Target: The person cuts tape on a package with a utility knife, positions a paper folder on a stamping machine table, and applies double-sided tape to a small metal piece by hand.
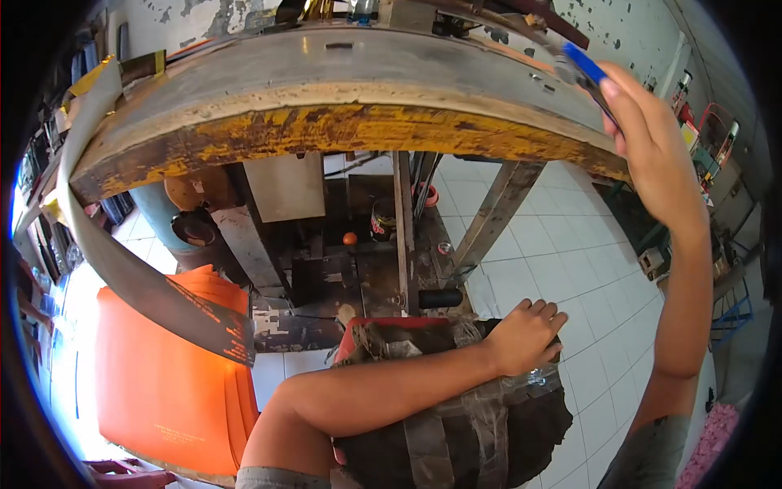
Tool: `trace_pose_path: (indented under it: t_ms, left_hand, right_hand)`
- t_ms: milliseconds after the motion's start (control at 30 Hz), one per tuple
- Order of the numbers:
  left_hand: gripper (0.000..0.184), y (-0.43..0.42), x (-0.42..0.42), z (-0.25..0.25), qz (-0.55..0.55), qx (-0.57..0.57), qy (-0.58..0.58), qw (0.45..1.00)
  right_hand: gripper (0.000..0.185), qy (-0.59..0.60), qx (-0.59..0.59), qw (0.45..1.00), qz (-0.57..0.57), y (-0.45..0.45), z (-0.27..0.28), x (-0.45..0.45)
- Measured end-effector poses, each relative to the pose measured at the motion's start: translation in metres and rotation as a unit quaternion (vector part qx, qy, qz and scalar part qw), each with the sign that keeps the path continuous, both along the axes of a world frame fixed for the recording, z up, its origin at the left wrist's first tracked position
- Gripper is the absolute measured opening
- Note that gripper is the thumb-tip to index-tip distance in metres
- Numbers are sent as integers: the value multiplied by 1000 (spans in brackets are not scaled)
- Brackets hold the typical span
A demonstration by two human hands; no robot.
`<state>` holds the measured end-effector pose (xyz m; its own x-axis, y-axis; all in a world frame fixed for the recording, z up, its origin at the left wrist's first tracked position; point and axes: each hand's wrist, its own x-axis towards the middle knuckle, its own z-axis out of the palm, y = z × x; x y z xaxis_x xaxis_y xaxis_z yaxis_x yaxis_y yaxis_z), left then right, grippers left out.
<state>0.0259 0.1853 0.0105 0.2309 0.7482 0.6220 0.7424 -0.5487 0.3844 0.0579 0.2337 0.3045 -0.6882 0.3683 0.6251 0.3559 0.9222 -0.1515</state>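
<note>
My right hand (652, 151) is raised over the right end of the workbench (366, 130), closed round a slim blue tool (585, 63) with a dark and grey part. The tool's kind is not clear. Low in front of me, my left hand (528, 336) lies at the far right edge of a dark pad (456, 440) patched with clear tape. Its fingers are curled, and whatever they grip, if anything, is hidden. A long grey strip (122, 269) with orange print hangs off the bench's left end, its tip in front of a stack of orange sheets (163, 367).
Below the bench are wooden legs (497, 220), a dark lower shelf (318, 306), a can (383, 218) and a small orange ball (350, 239). White floor tiles (562, 261) extend to the right. A pink heap (709, 444) lies at lower right.
</note>
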Motion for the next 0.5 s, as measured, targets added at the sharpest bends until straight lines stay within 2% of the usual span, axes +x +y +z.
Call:
trace_pose_path:
  t_ms: [33, 133, 267, 367, 500]
  left_hand:
    - [39, -3, -1, 0, 0, -13, 7, 1000]
    - [36, -6, -4, 0, 9, -32, 21, 999]
    - [35, -7, -3, -2, 16, -38, 26, 999]
    - [35, -9, -2, 2, 16, -41, 57, 997]
    - [36, -12, -2, 3, 24, -44, 71, 996]
  right_hand:
    - [42, 23, 111, 991, 64, 15, -4, -15]
    - [44, -78, 192, 978, 17, 39, 11, -45]
    - [44, -113, 122, 986, -12, 69, 21, -72]
    - [43, -47, 110, 993, 16, 81, 12, -81]
    - [43, -39, 106, 993, 25, 74, 11, -84]
